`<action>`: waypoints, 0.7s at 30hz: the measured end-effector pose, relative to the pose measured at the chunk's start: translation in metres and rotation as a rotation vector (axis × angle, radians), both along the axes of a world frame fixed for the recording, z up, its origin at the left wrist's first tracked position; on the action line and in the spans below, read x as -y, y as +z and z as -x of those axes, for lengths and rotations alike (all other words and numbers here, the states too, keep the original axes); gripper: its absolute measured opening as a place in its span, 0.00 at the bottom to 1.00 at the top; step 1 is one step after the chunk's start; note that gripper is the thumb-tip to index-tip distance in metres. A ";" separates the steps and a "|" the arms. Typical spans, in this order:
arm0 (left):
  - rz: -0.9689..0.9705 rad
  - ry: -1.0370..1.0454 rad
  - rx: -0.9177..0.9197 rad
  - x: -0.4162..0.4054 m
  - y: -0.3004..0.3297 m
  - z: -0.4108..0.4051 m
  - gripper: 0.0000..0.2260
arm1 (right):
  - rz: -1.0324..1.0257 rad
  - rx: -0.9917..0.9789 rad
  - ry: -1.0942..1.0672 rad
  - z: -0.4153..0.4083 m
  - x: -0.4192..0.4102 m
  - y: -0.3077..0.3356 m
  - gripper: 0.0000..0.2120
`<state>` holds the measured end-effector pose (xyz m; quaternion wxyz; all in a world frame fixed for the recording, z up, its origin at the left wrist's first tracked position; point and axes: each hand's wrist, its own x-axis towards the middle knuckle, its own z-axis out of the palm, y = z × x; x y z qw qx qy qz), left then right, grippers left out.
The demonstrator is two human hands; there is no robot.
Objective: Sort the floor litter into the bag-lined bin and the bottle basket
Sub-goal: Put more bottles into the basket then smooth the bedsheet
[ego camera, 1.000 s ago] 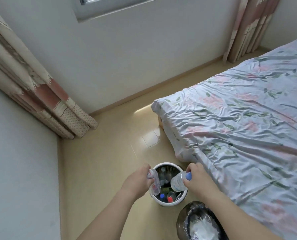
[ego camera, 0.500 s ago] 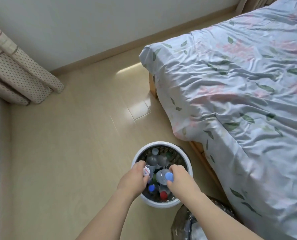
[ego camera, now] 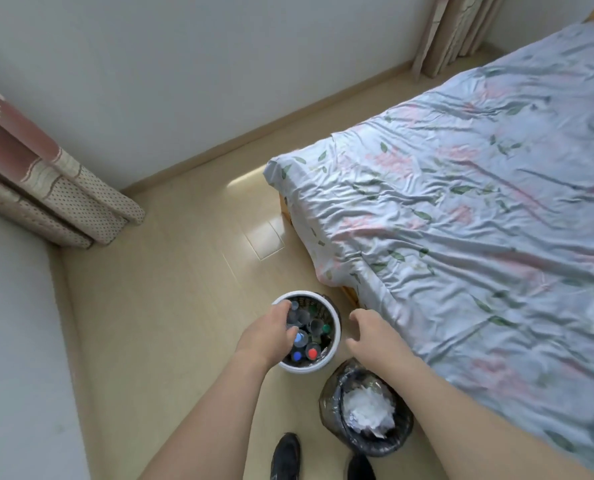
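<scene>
A white-rimmed bottle basket (ego camera: 303,370) stands on the floor with several plastic bottles upright in it, among them caps in blue (ego camera: 299,338), red (ego camera: 311,352) and green (ego camera: 326,329). My left hand (ego camera: 269,329) hangs over the basket's left half, fingers loosely curled above the bottle tops with nothing plainly gripped. To the right of the basket my right hand (ego camera: 371,332) is spread and empty. The black bag-lined bin (ego camera: 330,407) stands just below, holding crumpled white paper (ego camera: 368,408).
A bed (ego camera: 461,220) with a floral sheet fills the right side, its corner close to the basket. A curtain (ego camera: 63,202) hangs at the left wall corner. My two dark shoes (ego camera: 286,455) are at the bottom edge beside the bin. Pale wood floor (ego camera: 170,306) runs to the left.
Both hands lowered a bottle each into the basket. My right hand has since let go and pulled out to the right. The camera view has tilted back up.
</scene>
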<state>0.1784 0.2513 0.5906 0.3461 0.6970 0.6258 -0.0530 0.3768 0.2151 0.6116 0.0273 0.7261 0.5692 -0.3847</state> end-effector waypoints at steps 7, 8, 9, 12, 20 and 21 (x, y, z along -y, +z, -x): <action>-0.237 -0.321 0.021 0.027 0.123 -0.051 0.20 | -0.135 0.027 -0.172 -0.040 0.066 0.128 0.25; -0.249 -0.375 0.018 0.026 0.131 -0.059 0.20 | -0.154 0.036 -0.210 -0.047 0.074 0.138 0.25; -0.264 -0.415 0.022 0.025 0.138 -0.069 0.20 | -0.178 0.048 -0.245 -0.056 0.082 0.148 0.25; -0.341 -0.537 0.053 0.025 0.164 -0.113 0.20 | -0.228 0.074 -0.361 -0.089 0.114 0.176 0.25; -0.505 -0.954 0.136 0.125 0.244 -0.296 0.21 | -0.377 0.126 -0.717 -0.203 0.266 0.241 0.27; -0.518 -0.999 0.154 0.146 0.250 -0.317 0.21 | -0.388 0.142 -0.752 -0.217 0.289 0.247 0.28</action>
